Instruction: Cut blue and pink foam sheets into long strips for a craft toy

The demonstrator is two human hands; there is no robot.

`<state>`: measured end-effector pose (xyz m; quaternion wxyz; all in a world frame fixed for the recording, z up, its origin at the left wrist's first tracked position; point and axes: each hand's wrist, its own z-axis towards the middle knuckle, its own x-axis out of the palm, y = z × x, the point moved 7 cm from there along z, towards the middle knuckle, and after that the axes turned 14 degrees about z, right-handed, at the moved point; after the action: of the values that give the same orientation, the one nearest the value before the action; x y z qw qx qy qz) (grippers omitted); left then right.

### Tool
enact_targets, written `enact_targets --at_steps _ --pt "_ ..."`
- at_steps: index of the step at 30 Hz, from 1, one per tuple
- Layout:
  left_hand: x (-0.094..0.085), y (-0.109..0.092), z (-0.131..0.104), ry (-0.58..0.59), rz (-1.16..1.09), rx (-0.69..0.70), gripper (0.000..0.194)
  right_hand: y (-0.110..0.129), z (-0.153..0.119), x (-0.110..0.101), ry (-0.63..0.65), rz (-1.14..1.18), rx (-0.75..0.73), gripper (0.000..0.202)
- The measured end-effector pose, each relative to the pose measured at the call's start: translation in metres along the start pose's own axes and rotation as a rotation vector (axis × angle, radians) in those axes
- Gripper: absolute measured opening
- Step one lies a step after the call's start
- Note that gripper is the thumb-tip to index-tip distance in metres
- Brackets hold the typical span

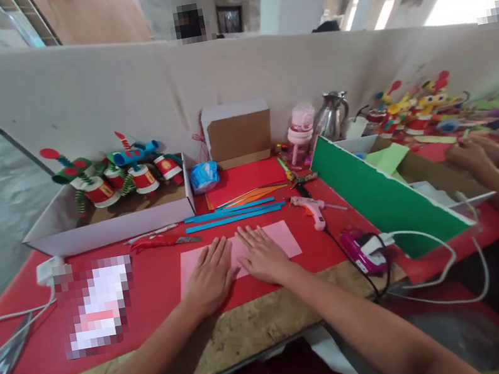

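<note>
Pressing pink paper (289,239) flat on red surface (166,316), left hand (210,274) and right hand (262,255) both open, palms down, side by side, fingers slightly spread. Blue strips (235,214) just beyond, btw.

Paper (289,239) lies under the hands (211,275) on the worktop (158,298), strips (239,215) beyond, glue gun (313,209) right, scissors (12,355) far left.

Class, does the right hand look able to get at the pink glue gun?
Probably yes: the right hand lies flat on the pink paper, the glue gun lies just past the paper's right edge, and nothing stands between them.
</note>
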<state>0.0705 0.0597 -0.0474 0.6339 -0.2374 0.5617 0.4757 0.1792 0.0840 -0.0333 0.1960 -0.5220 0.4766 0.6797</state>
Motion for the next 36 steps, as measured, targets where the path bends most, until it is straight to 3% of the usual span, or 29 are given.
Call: enact_targets --at_steps 6,14,19,21,23,27,29,32,36 --pt "-0.006 0.028 -0.031 -0.005 0.091 -0.113 0.059 -0.056 -0.022 -0.024 0.020 -0.080 0.222 0.076" --pt "-0.005 0.056 -0.059 0.087 0.107 -0.209 0.064 -0.075 -0.025 -0.029 0.018 -0.160 0.304 0.081" --pt "-0.014 0.076 -0.076 0.109 0.046 -0.218 0.062 -0.104 -0.047 -0.042 -0.047 -0.163 0.401 0.072" --pt "-0.026 0.075 -0.076 0.072 0.012 -0.239 0.061 -0.097 -0.057 -0.046 -0.138 -0.136 0.340 0.069" --pt "-0.039 0.060 -0.066 0.036 -0.017 -0.211 0.057 -0.071 -0.061 -0.043 -0.186 -0.073 0.216 0.066" --pt "-0.042 0.001 -0.028 0.112 -0.072 0.005 0.059 0.003 -0.045 -0.013 0.019 0.106 -0.067 0.057" --pt "-0.035 -0.016 -0.014 0.189 -0.068 0.033 0.060 0.020 -0.037 -0.003 0.084 0.109 -0.086 0.060" --pt "-0.027 -0.016 -0.010 0.206 -0.026 0.011 0.054 0.017 -0.034 -0.001 0.109 0.053 -0.054 0.069" --pt "-0.024 0.007 -0.043 0.100 0.011 -0.063 0.049 -0.017 -0.051 -0.006 0.096 -0.018 0.015 0.076"
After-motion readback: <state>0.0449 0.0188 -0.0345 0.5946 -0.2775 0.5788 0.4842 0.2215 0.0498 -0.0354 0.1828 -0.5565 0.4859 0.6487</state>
